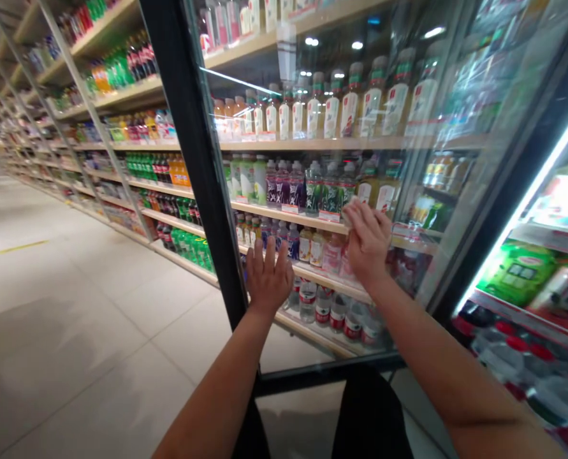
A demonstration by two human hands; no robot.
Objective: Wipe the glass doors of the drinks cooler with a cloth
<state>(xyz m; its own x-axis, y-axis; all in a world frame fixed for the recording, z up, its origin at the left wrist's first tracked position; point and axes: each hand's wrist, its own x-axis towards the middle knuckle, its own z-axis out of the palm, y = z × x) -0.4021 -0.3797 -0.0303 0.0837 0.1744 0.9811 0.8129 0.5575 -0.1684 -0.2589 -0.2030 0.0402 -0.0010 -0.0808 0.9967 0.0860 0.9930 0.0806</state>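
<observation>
A glass door (322,347) with a black frame stands swung out in front of me. My left hand (268,277) lies flat against the glass near the frame's left upright, fingers spread, holding nothing. Higher and to the right, my right hand (370,245) is pressed to the pane with its fingers bent together over a small pale cloth (350,213). Only a crumpled edge of that cloth shows past the fingers; the palm side is hidden.
Through the glass, shelves hold rows of bottled drinks (312,115). More stocked shelving (135,146) runs along the aisle at left. At right is a lit cooler with a green package (517,271) and red-capped bottles (513,347). Pale floor tiles (102,344) lie below.
</observation>
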